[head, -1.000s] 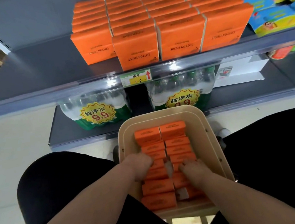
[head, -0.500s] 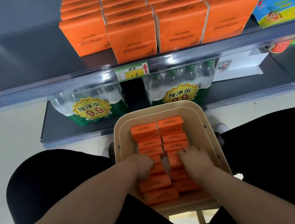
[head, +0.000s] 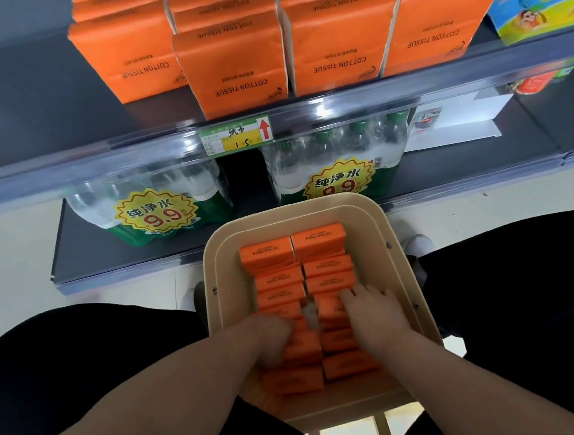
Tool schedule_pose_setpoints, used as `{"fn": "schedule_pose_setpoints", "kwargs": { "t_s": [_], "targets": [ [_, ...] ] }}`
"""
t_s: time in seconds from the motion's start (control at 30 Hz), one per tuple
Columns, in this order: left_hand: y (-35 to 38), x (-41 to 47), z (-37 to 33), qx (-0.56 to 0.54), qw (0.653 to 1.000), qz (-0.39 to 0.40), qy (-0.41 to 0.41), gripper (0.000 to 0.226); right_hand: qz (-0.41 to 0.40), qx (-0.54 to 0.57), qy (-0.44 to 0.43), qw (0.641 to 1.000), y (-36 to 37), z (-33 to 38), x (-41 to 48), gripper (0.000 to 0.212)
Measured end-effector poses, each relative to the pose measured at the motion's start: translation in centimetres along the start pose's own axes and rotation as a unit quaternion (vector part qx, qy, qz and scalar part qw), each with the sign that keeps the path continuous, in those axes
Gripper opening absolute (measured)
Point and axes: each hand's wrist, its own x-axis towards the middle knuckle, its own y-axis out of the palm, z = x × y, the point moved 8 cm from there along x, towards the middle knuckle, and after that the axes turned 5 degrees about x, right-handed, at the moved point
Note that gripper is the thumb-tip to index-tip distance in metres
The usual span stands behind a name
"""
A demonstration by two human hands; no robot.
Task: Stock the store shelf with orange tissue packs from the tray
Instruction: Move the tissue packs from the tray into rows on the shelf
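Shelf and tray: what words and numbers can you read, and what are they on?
"COTTON TISSUE": orange packs on the shelf, upside down, and small packs in the tray.
"纯净水 9.9": yellow stickers on the water bottle packs.
"纸巾" and "1 5": price tag on the shelf rail.
Smaller print on packs, tag and blue packages: too blurred.

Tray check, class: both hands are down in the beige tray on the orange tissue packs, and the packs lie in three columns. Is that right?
Not quite: the head view shows the packs in two columns, not three. Both the left hand and the right hand are indeed down in the beige tray on them.
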Motion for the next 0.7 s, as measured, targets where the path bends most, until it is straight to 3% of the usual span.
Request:
{"fn": "schedule_pose_setpoints", "kwargs": {
  "t_s": [0.13, 0.23, 0.47, 0.7],
  "targets": [
    [-0.2, 0.5, -0.2, 0.014, 1.000, 0.017, 0.005, 0.060, 0.019, 0.003, 0.009, 1.000, 0.6, -0.4, 0.3, 0.037],
    [-0.5, 1.0, -0.3, 0.055, 0.998, 0.031, -0.004, 0.034, 0.036, 0.010, 0.014, 0.999, 0.9, -0.5, 0.5, 0.038],
    [-4.2, 0.0, 1.8, -0.007, 0.996, -0.067, -0.052, 0.025, 0.023, 0.003, 0.011, 1.000, -0.2, 0.0, 0.8, 0.039],
    [-9.3, -5.9, 4.7, -0.043, 0.968, -0.214, -0.127, 0.045, -0.106, 0.000, -0.002, 0.994, -5.2, 1.7, 0.0, 0.032]
  ]
}}
